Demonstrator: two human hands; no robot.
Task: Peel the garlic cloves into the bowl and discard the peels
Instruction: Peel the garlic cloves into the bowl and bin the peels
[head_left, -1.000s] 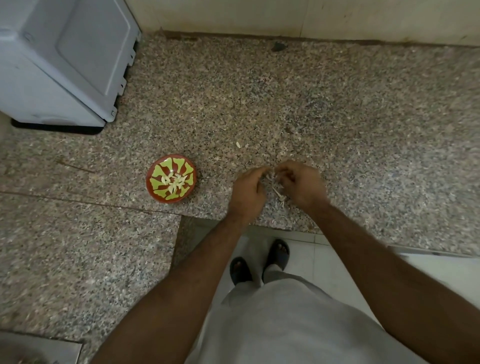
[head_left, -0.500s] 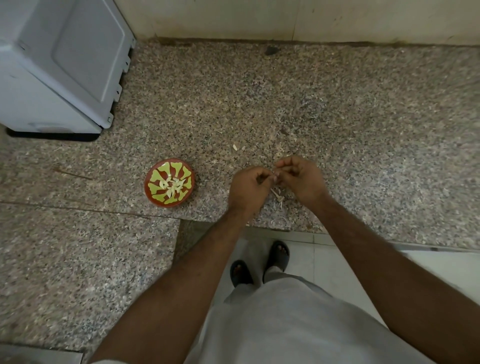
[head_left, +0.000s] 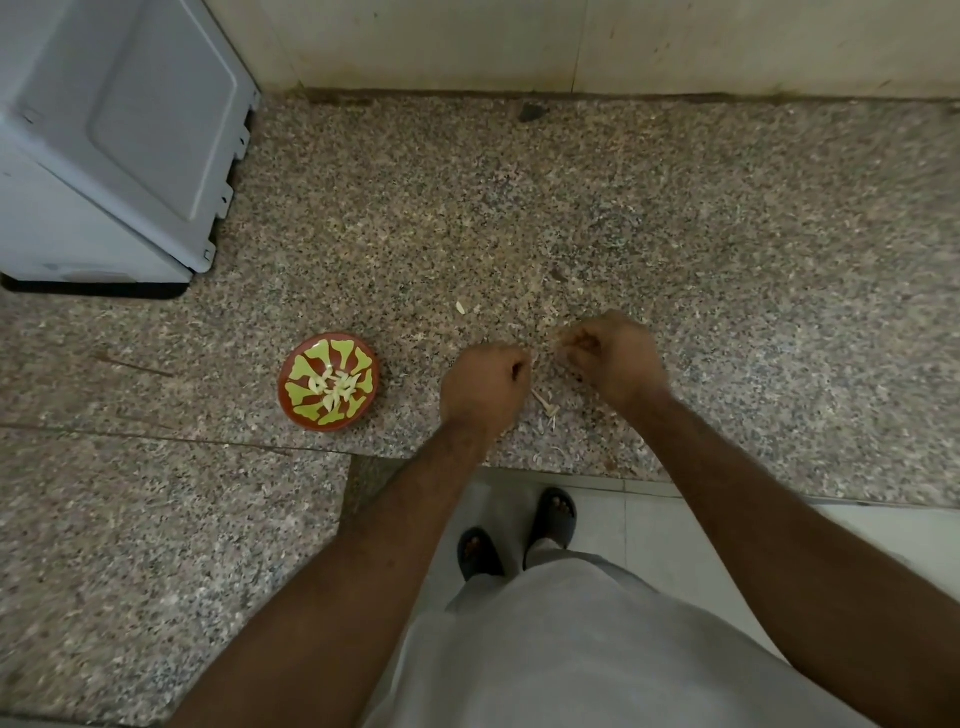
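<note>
Near the counter's (head_left: 727, 234) front edge, peeled cloves (head_left: 335, 385) fill my bowl (head_left: 291, 410); peels (head_left: 546, 410) lie undiscarded; my left hand (head_left: 483, 389) and right hand (head_left: 613, 358), fingers curled, apart; contents hidden.

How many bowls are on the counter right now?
1. The red-and-green bowl sits on the granite counter, left of the left hand, with peeled cloves inside.

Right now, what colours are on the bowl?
The bowl is reddish-brown with yellow-green shapes inside, seen in the head view.

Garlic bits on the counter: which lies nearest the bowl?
The lone pale bit up beyond the bowl; the other scraps lie between the hands.
</note>
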